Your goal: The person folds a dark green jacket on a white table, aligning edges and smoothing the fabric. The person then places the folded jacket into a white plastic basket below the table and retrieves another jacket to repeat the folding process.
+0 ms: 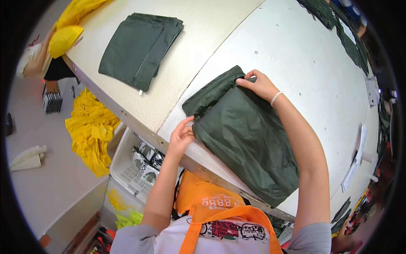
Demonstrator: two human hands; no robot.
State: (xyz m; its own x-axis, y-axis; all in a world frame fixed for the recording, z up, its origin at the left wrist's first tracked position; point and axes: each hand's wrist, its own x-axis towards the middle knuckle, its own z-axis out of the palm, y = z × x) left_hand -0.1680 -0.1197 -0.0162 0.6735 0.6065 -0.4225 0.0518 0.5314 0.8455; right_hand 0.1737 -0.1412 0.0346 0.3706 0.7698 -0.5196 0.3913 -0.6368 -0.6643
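A partly folded dark green garment (247, 135) of thin, shiny fabric lies on the white table in front of me. One section is doubled over at its far left, and the near end reaches the table edge. My right hand (260, 86) pinches the fold at its far side between thumb and fingers. At the left edge, my left hand (182, 135) grips the same fold, some fingertips hidden by the cloth. Farther left on the table lies a second dark green garment (137, 48), folded flat into a neat rectangle with a small white tag.
Below the table's left edge stands a white plastic basket (122, 163) with packaged items, beside a heap of yellow fabric (91, 131). At the far left, another person's arm (38, 61) is near yellow cloth. Dark green strips (351, 42) lie along the far right edge.
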